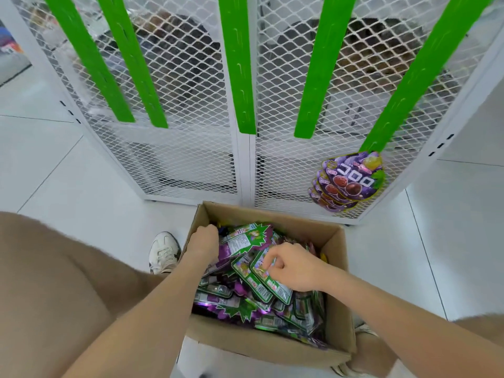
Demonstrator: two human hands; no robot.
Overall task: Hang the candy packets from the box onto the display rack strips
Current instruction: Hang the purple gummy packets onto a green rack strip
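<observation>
Inside the box point(336, 268), right hand point(293, 267) pinches a packet point(268, 281) — left hand point(204, 238) curled, hold hidden.

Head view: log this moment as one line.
phase: picking | left hand: in box, grip unclear | right hand: pinches candy packet | rightmost green strip: hung packets at bottom | other strips: bare

tan, plain legwear point(54, 282) broad over the left thigh, the same cloth showing again at the right edge. left foot in a white lace-up sneaker point(163, 253), white laces, dark trim along the side. left hand point(204, 237) and right hand point(293, 266) bare, forearms uncovered as far up as shows.
</observation>
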